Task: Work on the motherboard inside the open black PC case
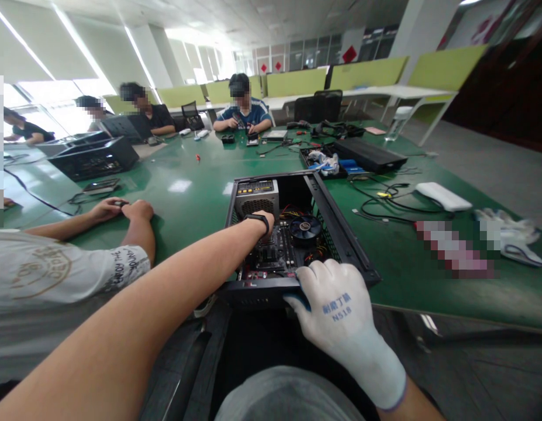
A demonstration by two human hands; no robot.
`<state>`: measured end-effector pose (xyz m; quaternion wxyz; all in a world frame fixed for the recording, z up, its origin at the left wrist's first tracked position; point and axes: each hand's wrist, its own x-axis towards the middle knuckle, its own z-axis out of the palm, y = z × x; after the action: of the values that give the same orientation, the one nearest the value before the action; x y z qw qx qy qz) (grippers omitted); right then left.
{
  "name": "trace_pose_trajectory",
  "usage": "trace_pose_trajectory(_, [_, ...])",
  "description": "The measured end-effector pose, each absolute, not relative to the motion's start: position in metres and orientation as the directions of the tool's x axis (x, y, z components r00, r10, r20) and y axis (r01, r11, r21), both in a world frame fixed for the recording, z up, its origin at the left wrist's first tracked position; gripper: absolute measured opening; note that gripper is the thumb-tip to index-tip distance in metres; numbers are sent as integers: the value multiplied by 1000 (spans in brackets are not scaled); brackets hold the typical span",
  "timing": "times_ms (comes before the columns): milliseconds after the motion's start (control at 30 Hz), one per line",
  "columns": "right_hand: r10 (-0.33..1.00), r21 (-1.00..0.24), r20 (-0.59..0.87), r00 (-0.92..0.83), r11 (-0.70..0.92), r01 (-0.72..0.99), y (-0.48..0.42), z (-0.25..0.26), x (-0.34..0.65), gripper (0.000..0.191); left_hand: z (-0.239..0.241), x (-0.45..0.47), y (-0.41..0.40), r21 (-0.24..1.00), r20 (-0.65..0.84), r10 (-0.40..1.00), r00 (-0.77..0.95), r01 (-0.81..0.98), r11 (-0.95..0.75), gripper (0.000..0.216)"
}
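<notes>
An opened black computer case (248, 297) lies on its side in front of me at the table edge. My left hand (267, 222), bare with a dark band at the wrist, reaches down inside it near the power supply (258, 197); its fingers are hidden. Under that hand is the motherboard (268, 254), with the black cooler fan (305, 228) just to the right. My right hand (334, 298), in a white work glove, grips the near rim of the case, fingers curled over the top and thumb on the front.
A co-worker's hands (129, 209) rest on the green table (183, 228) at left. Another open case (95, 158) stands farther left. On the right lie a tray with gloves (325, 162), a black panel (369, 153), cables, a white box (444, 196) and a white glove (511, 231).
</notes>
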<state>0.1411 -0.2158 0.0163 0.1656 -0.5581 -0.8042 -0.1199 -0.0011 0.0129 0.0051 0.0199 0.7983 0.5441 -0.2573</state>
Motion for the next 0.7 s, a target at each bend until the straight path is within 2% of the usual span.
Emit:
trace_pose_trajectory(133, [865,3,386,-321,347,938,-217,17,141,28,10,-1,8,-234,-435,862,259,892,-386,71])
trace_pose_trajectory(467, [874,-4,368,-316,342,940,-217,20,140,27,11,1,10,-246,-467,852,238,890,-384,66])
trace_pose_trajectory(700, [874,3,364,-322,345,939,-218,21,140,28,12,-2,8,-211,-438,864,248,906,-366,73])
